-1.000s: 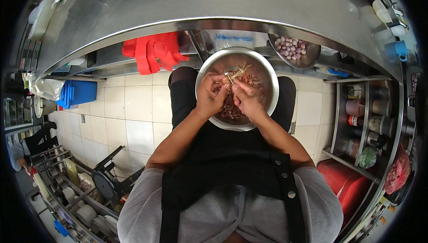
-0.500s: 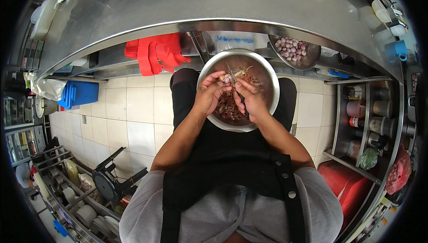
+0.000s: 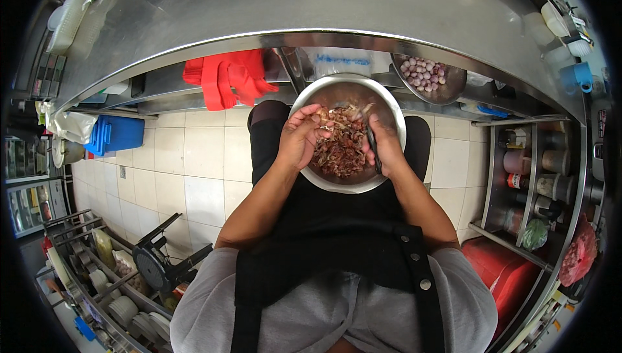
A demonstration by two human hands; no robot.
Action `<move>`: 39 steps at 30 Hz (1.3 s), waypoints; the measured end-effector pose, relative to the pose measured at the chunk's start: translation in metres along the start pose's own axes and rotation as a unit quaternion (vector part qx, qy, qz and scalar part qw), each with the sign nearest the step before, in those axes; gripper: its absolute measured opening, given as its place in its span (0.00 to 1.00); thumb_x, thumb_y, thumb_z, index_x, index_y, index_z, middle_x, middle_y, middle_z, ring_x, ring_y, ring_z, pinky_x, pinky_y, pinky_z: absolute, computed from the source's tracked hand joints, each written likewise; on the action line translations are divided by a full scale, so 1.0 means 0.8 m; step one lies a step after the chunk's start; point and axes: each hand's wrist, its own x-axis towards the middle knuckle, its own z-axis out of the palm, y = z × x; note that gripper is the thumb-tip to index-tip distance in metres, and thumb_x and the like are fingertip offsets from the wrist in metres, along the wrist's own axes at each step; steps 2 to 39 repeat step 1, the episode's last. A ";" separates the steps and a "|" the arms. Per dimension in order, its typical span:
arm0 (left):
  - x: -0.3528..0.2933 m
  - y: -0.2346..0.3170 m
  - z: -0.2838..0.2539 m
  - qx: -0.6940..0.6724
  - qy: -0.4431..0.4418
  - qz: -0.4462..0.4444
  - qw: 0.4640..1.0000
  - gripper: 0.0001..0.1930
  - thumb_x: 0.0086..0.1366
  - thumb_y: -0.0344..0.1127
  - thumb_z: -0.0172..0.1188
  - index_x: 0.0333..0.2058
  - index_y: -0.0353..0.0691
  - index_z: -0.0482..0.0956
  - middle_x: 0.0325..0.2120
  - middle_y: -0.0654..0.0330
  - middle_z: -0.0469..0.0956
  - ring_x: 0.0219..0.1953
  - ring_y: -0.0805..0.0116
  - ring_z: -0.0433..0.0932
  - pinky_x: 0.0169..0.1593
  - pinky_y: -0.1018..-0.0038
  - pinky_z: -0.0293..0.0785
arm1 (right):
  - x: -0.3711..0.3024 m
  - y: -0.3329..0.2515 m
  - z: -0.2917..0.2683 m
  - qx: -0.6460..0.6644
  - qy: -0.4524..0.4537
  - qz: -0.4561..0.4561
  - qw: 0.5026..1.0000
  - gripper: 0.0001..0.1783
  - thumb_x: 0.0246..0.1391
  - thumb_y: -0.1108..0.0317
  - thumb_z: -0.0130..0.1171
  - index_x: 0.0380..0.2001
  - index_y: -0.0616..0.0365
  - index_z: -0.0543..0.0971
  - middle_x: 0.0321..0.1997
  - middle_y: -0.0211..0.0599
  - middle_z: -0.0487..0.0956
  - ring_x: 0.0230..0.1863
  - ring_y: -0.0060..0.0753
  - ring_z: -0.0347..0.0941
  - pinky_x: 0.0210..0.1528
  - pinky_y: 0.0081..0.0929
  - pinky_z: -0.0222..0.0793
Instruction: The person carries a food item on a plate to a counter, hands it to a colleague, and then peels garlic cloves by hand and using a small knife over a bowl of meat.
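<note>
A steel bowl [image 3: 396,105] rests between my knees, with a heap of reddish-brown shallot skins [image 3: 342,153] inside. Over its left side my left hand [image 3: 299,138] is closed in a pinch on a small shallot [image 3: 326,120], mostly covered by the fingers. My right hand [image 3: 388,147] is wrapped round the dark handle of a small knife [image 3: 372,142] at the bowl's right side. The knife's blade and a pale scrap near it are smeared by motion. The two hands are apart.
A steel counter [image 3: 259,3] spans the far side. On the shelf beneath it are a bowl of shallots [image 3: 422,73] and a red cloth bag [image 3: 227,77]. A blue bin [image 3: 120,134] stands left, a black folded-looking frame [image 3: 165,259] lower left, and a jar rack [image 3: 531,181] right.
My right hand has moved right with the knife, away from my left hand, uncovering more of the skins. The left hand has stayed nearly in place.
</note>
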 end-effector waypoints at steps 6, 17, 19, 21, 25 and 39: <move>0.001 -0.001 -0.003 0.000 -0.002 -0.005 1.000 0.18 0.62 0.27 0.54 0.51 0.37 0.65 0.41 0.53 0.75 0.39 0.62 0.78 0.37 0.71 0.79 | 0.000 0.000 -0.001 -0.001 0.000 0.000 1.000 0.20 0.60 0.51 0.46 0.48 0.52 0.69 0.15 0.28 0.68 0.10 0.18 0.59 0.09 0.17 0.53; 0.001 -0.001 -0.003 0.000 -0.002 -0.005 1.000 0.18 0.62 0.27 0.54 0.51 0.37 0.65 0.41 0.53 0.75 0.39 0.62 0.78 0.37 0.71 0.79 | 0.000 0.000 -0.001 -0.001 0.000 0.000 1.000 0.20 0.60 0.51 0.46 0.48 0.52 0.69 0.15 0.28 0.68 0.10 0.18 0.59 0.09 0.17 0.53; 0.001 -0.001 -0.003 0.000 -0.002 -0.005 1.000 0.18 0.62 0.27 0.54 0.51 0.37 0.65 0.41 0.53 0.75 0.39 0.62 0.78 0.37 0.71 0.79 | 0.000 0.000 -0.001 -0.001 0.000 0.000 1.000 0.20 0.60 0.51 0.46 0.48 0.52 0.69 0.15 0.28 0.68 0.10 0.18 0.59 0.09 0.17 0.53; 0.001 -0.001 -0.003 0.000 -0.002 -0.005 1.000 0.18 0.62 0.27 0.54 0.51 0.37 0.65 0.41 0.53 0.75 0.39 0.62 0.78 0.37 0.71 0.79 | 0.000 0.000 -0.001 -0.001 0.000 0.000 1.000 0.20 0.60 0.51 0.46 0.48 0.52 0.69 0.15 0.28 0.68 0.10 0.18 0.59 0.09 0.17 0.53; 0.001 -0.001 -0.003 0.000 -0.002 -0.005 1.000 0.18 0.62 0.27 0.54 0.51 0.37 0.65 0.41 0.53 0.75 0.39 0.62 0.78 0.37 0.71 0.79 | 0.000 0.000 -0.001 -0.001 0.000 0.000 1.000 0.20 0.60 0.51 0.46 0.48 0.52 0.69 0.15 0.28 0.68 0.10 0.18 0.59 0.09 0.17 0.53; 0.001 -0.001 -0.003 0.000 -0.002 -0.005 1.000 0.18 0.62 0.27 0.54 0.51 0.37 0.65 0.41 0.53 0.75 0.39 0.62 0.78 0.37 0.71 0.79 | 0.000 0.000 -0.001 -0.001 0.000 0.000 1.000 0.20 0.60 0.51 0.46 0.48 0.52 0.69 0.15 0.28 0.68 0.10 0.18 0.59 0.09 0.17 0.53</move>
